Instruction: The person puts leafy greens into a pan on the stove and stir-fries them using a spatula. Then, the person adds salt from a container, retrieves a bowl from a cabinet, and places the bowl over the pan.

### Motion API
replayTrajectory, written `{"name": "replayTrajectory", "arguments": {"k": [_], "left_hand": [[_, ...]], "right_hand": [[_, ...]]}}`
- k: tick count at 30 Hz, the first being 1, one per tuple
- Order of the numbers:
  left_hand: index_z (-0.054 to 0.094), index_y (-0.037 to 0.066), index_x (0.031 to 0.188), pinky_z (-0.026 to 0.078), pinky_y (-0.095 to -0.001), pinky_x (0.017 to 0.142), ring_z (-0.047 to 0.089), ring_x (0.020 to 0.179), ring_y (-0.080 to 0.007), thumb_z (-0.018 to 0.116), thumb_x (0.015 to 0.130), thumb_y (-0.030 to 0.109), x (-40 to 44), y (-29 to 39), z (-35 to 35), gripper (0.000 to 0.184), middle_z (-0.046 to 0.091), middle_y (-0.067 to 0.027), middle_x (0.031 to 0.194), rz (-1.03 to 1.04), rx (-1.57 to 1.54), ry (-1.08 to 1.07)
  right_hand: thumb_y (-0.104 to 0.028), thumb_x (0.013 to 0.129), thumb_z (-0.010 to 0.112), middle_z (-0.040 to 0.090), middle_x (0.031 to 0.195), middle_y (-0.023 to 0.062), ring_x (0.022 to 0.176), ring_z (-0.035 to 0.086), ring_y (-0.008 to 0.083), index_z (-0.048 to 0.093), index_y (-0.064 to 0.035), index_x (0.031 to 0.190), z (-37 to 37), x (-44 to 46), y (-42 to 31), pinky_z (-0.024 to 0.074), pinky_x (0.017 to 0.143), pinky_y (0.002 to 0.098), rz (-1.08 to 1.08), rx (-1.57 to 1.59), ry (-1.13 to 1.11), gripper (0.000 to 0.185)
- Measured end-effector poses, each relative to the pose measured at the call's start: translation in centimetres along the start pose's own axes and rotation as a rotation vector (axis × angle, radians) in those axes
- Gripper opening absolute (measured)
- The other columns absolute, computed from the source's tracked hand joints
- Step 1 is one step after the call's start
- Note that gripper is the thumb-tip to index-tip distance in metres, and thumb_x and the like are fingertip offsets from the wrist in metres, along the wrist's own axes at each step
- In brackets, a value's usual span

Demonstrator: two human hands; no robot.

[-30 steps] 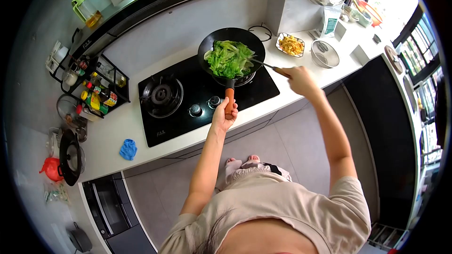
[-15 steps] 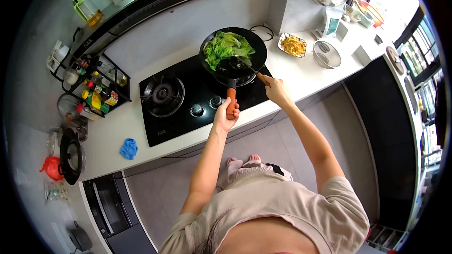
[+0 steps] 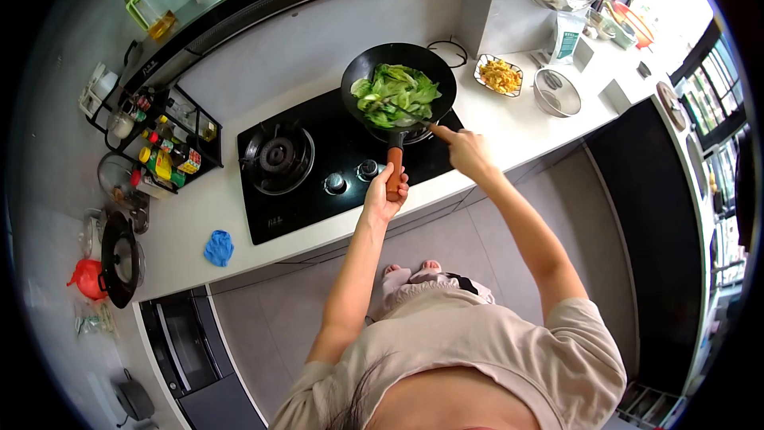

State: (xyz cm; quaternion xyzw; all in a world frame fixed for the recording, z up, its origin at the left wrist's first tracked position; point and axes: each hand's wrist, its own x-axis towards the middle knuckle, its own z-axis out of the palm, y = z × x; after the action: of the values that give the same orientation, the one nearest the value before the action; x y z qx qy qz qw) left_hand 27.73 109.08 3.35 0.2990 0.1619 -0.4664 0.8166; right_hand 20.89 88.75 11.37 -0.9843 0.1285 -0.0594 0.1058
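Observation:
A black wok (image 3: 360, 72) sits over the right burner of the cooktop (image 3: 310, 199), with green lettuce leaves (image 3: 402, 89) inside. My left hand (image 3: 386, 193) is closed around the wok's orange-brown handle (image 3: 395, 161). My right hand (image 3: 471, 151) grips the handle of a spatula (image 3: 420, 120), whose far end is hidden among the leaves. To the right of the wok stands a wire-patterned dish (image 3: 517, 87) holding yellow food pieces that look like scrambled egg.
A mesh strainer (image 3: 556, 94) stands right of the dish. The left burner (image 3: 277, 158) is bare. Bottles fill a black rack (image 3: 181, 143) at the left, and a blue cloth (image 3: 218, 248) lies on the counter. The range hood (image 3: 294, 12) overhangs behind.
The leaves have shifted toward the near side and middle of the wok. My right hand and the spatula have turned a little, and the whole view has shifted slightly.

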Motion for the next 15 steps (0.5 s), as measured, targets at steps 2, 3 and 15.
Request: {"name": "replayTrajectory", "arguments": {"k": [2, 3, 15], "left_hand": [[0.056, 0.001, 0.103, 0.044, -0.0185, 0.049, 0.052, 0.060, -0.0113, 0.059, 0.091, 0.030, -0.1, 0.0, 0.0, 0.032, 0.058, -0.0062, 0.080, 0.007, 0.009, 0.019], [0.056, 0.001, 0.103, 0.044, -0.0185, 0.050, 0.052, 0.060, -0.0112, 0.059, 0.091, 0.030, -0.1, 0.0, 0.1, 0.032, 0.058, -0.0064, 0.080, 0.009, 0.001, 0.020], [0.056, 0.001, 0.104, 0.045, -0.0181, 0.049, 0.052, 0.060, -0.0106, 0.060, 0.091, 0.031, -0.4, -0.1, 0.2, 0.032, 0.057, -0.0062, 0.082, 0.006, 0.000, 0.013]], "right_hand": [[-0.004, 0.079, 0.049, 0.066, 0.080, 0.0150, 0.071, 0.066, 0.0319, 0.052, -0.0309, 0.130, -1.0, -0.4, 1.7, 0.0523, 0.064, 0.0417, 0.009, -0.062, -0.016, 0.058], [-0.004, 0.080, 0.048, 0.066, 0.081, 0.0149, 0.072, 0.066, 0.0319, 0.052, -0.0312, 0.130, -1.3, -0.1, 2.4, 0.0523, 0.064, 0.0416, 0.025, -0.085, -0.020, 0.058], [-0.003, 0.079, 0.049, 0.064, 0.074, 0.0149, 0.067, 0.065, 0.0323, 0.054, -0.0289, 0.129, -2.6, -1.5, 1.6, 0.0506, 0.061, 0.0431, 0.035, -0.052, 0.037, 0.056]]}}
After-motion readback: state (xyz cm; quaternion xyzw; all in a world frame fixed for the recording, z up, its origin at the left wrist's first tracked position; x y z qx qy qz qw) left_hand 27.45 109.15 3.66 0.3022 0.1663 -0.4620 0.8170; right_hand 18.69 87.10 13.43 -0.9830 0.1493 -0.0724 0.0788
